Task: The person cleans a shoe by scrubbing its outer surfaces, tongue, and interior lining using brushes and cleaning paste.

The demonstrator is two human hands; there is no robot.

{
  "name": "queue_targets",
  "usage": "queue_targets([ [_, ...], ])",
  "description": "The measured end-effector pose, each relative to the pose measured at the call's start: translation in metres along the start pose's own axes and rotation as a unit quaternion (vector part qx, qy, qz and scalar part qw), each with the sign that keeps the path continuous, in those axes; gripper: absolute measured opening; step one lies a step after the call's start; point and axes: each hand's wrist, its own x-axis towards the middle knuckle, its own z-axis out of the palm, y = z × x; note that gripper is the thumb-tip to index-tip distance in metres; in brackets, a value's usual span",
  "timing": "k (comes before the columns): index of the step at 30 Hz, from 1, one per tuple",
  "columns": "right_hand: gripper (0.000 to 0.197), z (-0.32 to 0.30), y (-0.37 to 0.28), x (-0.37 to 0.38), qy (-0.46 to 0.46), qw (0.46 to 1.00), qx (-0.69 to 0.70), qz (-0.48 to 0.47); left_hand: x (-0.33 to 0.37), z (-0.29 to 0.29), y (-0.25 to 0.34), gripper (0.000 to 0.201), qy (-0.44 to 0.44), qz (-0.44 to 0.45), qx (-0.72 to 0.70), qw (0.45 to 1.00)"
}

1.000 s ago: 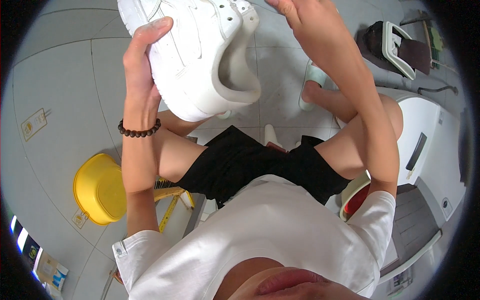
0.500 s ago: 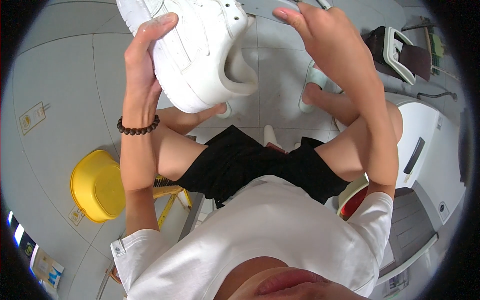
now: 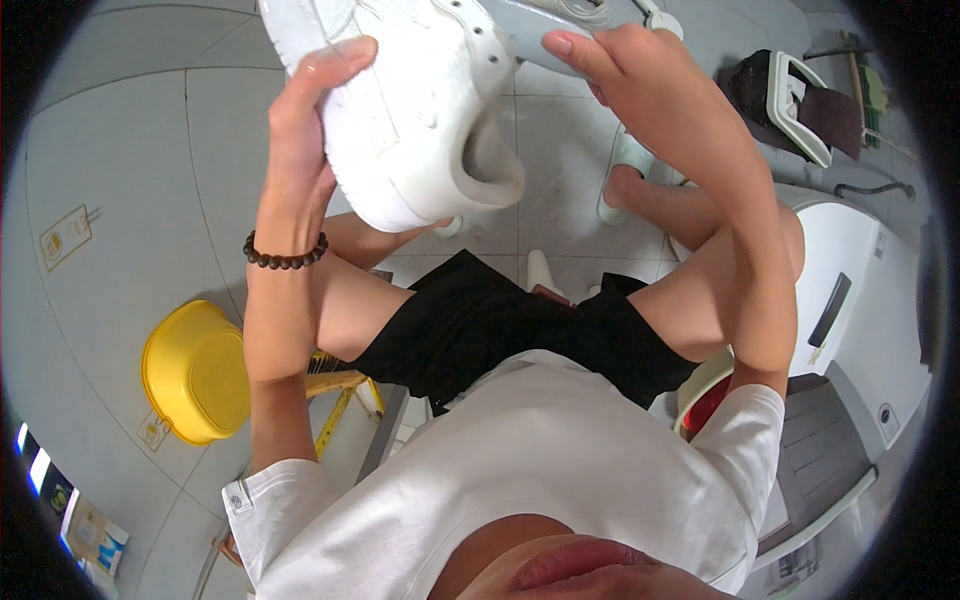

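A white lace-up sneaker (image 3: 400, 120) is held up in front of me, its heel and ankle opening toward my body. My left hand (image 3: 305, 115) is closed round its sole side, the thumb pressed on the upper. Wet-looking patches show on that thumb. In my right hand (image 3: 645, 80) is a flat grey handle (image 3: 535, 38), with my thumb along it. The handle reaches to the sneaker's far upper part, near the eyelets. Its other end is hidden by the shoe, so I cannot tell what kind of tool it is.
A yellow basin (image 3: 205, 375) leans at my left. To the right are a white appliance (image 3: 840, 260), a black bin with a white rim (image 3: 797, 110), and a red thing (image 3: 708, 405) in a pale tub. A pale hose (image 3: 585, 10) curls beyond my right hand.
The sneaker and my left hand have shifted slightly right and nearer to me, and the shoe is turned a little. My right hand, still on the grey handle, has moved slightly nearer.
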Motion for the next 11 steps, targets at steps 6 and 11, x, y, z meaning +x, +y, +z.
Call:
queue_targets([
  [6,0.053,-0.028,-0.068,0.002,-0.036,0.991,0.062,0.114,-0.009,0.01,-0.01,0.046,0.004,-0.005,0.033,0.999],
  [11,0.071,0.002,0.007,0.003,-0.01,0.999,-0.036,0.029,0.001,0.007,0.005,0.05,0.066,0.015,0.034,0.997],
])
